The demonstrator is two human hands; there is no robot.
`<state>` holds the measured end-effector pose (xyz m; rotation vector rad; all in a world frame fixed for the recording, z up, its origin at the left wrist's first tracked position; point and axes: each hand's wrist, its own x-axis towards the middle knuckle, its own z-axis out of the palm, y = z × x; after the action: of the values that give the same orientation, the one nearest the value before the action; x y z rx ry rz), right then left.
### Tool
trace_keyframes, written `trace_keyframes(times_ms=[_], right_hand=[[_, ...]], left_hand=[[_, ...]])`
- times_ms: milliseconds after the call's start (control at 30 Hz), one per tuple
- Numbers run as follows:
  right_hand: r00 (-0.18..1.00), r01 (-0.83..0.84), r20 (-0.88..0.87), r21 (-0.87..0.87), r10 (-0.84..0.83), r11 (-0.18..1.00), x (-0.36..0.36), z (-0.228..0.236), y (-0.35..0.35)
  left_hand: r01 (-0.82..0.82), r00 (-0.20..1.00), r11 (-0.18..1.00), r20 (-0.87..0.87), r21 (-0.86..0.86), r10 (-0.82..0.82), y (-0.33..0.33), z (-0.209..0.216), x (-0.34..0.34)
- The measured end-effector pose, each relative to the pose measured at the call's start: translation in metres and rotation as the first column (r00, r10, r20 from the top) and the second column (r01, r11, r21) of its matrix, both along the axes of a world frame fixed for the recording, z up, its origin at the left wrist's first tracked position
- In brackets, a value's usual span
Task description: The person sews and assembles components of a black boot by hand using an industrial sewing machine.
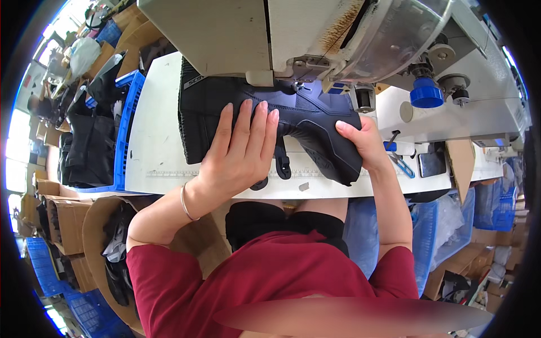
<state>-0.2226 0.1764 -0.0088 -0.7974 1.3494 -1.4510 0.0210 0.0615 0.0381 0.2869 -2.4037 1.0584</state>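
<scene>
A black boot upper (198, 121) lies sideways on the white sewing table, partly beneath the head of a sewing machine (217, 36). My left hand (238, 155) rests flat on the upper, its fingers stretched and pointing toward the machine. At the right end, my right hand (369, 143) grips the upper's edge, with the thumb on top and the other fingers hidden underneath. The needle area (301, 86) is at the upper's far side, and the stitching point itself is hard to make out. A black strap with a buckle (283, 164) hangs from the near edge.
Right of the work lie blue-handled snips (403, 166) and a dark phone (432, 163). A ruler strip (169, 173) runs along the table's near edge. At the left, a blue crate (128, 129) holds black uppers (90, 141); a cardboard box (93, 231) stands below.
</scene>
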Motion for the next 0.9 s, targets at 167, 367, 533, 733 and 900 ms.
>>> trace_keyframes(times_ms=[167,367,533,733,900], right_hand=[[1.0,-0.02,-0.007,-0.018,0.02,1.0,-0.004,-0.004,-0.004],[1.0,0.012,-0.009,0.009,-0.012,1.0,-0.008,-0.009,-0.003],[0.998,0.049,0.044,-0.027,-0.047,0.998,-0.002,-0.007,-0.005],[0.998,0.065,0.008,-0.052,-0.065,0.997,0.006,-0.014,-0.002],[0.991,0.117,0.076,-0.072,-0.111,0.991,0.021,-0.018,-0.001]], left_hand=[[-0.021,1.0,0.999,0.006,0.025,0.021,0.003,0.003,0.0],[-0.001,1.0,1.0,-0.015,-0.004,0.0,0.0,0.001,-0.002],[0.041,0.999,0.999,-0.033,-0.005,-0.041,-0.005,0.0,-0.005],[0.051,0.997,0.997,-0.058,0.064,-0.047,-0.014,0.002,-0.001],[0.128,0.99,0.987,-0.079,0.094,-0.121,-0.028,0.004,0.002]])
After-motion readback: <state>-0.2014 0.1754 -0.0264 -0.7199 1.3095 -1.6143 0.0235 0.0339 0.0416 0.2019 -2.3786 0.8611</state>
